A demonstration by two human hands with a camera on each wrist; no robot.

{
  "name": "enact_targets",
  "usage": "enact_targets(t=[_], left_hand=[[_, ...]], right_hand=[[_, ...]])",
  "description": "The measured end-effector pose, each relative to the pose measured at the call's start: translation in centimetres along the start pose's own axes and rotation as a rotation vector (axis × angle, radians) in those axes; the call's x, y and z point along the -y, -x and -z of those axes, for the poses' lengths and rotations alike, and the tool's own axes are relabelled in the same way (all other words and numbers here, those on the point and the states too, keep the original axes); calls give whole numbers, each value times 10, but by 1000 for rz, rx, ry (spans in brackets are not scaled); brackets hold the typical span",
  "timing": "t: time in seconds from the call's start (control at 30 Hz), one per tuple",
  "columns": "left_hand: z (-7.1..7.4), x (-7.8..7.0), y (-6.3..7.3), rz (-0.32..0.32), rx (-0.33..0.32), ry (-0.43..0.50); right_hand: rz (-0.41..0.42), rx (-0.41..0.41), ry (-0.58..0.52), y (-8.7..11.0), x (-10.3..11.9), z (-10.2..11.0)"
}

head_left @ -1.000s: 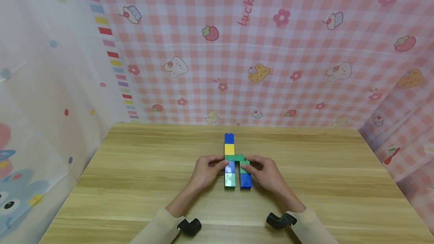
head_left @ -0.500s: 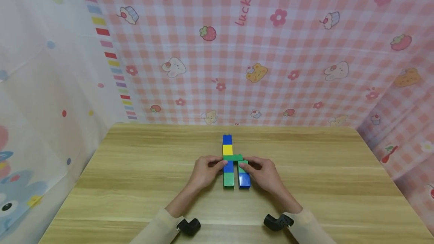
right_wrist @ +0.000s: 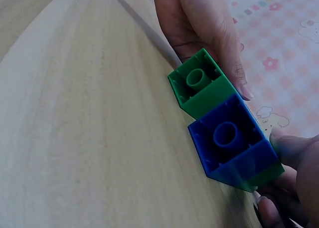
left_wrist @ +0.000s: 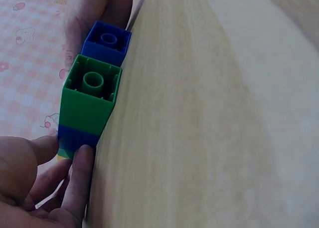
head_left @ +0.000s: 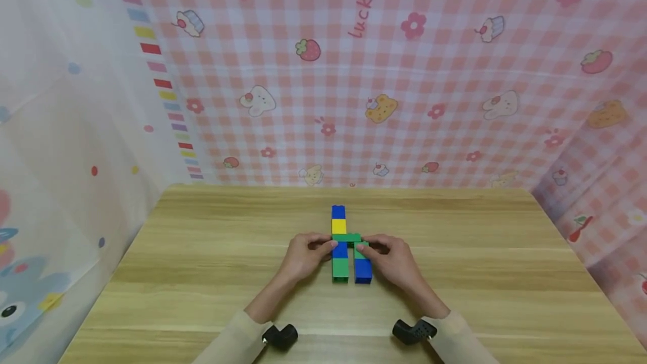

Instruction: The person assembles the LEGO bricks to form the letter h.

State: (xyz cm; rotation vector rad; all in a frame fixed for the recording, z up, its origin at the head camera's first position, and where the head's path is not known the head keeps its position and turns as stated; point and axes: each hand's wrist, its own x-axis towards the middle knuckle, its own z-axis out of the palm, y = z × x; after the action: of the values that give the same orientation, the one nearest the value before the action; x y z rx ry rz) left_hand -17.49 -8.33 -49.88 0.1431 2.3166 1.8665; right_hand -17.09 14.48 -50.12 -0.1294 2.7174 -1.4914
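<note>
Both hands hold one figure built of toy building blocks, with its hollow block undersides facing me. Its long column has a blue block (head_left: pixel 338 212) at the far end, then a yellow block (head_left: pixel 339 226), a long green block (head_left: pixel 346 237), a blue block (head_left: pixel 340 250) and a green block (head_left: pixel 340 268). The long green block bridges to a short leg of a green block (head_left: pixel 361 250) and a blue block (right_wrist: pixel 227 135). My left hand (head_left: pixel 305 254) pinches the long column at its lower blue block. My right hand (head_left: pixel 394 257) pinches the short leg's green block.
The figure is close over a wood-grain table (head_left: pixel 202 274). A pink checked cloth (head_left: pixel 354 83) hangs behind the table, and a white printed curtain (head_left: pixel 76 128) hangs at the left. Black wrist devices (head_left: pixel 280 337) sit on both sleeves.
The figure has tipped slightly: its far end sits lower in the head view, and the hollow underside of the near green block now shows. Both hands keep their grip.
</note>
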Motion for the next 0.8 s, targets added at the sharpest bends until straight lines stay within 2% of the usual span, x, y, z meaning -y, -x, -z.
enact_targets(t=[0.4,0.57,0.8], left_hand=[[6,-2,0,22,-10,-8],[14,0,-1,21,-10,17],[29,-2,5,12,-21,-6]], right_hand=[[-24,81,-7,-1,3,4],[-3,112,11,1,3,10],[44,147,36,6,3,25]])
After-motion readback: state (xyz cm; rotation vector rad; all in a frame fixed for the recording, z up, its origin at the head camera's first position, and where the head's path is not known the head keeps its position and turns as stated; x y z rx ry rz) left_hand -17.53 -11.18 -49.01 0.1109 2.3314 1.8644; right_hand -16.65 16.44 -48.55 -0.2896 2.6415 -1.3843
